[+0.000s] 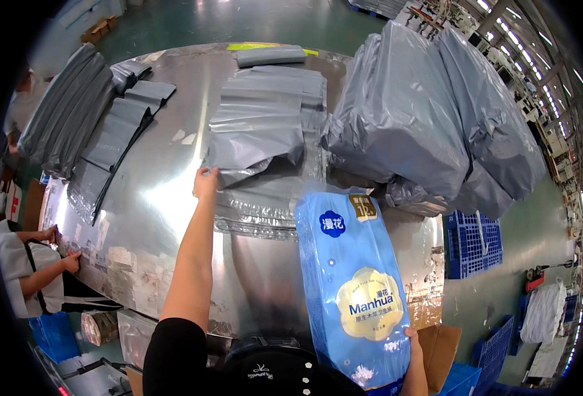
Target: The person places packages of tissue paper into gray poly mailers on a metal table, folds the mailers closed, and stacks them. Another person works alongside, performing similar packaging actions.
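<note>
My left hand (pixel 205 181) is closed at the near left corner of the top grey plastic mailing bag (pixel 255 142), thumb and fingers pinching its edge. That bag lies on a stack of flat mailing bags (pixel 255 221) in the middle of the metal table (pixel 172 244). Part of its near edge is lifted and bent. In my right hand (pixel 413 353) is a long blue pack of toilet paper (pixel 321 264), gripped by its lower right side and tilted against my front. Its far end is next to the stack's near right corner. Some right-hand fingers are hidden behind the pack.
Large filled grey bags (pixel 410 112) are piled on the table's right. More grey bags (pixel 67 109) lie at the left, near a co-worker's hands (pixel 70 261) at the table edge. A rolled grey bag (pixel 271 56) lies at the far edge. Blue pallets (pixel 473 244) and an open carton (pixel 436 353) stand right.
</note>
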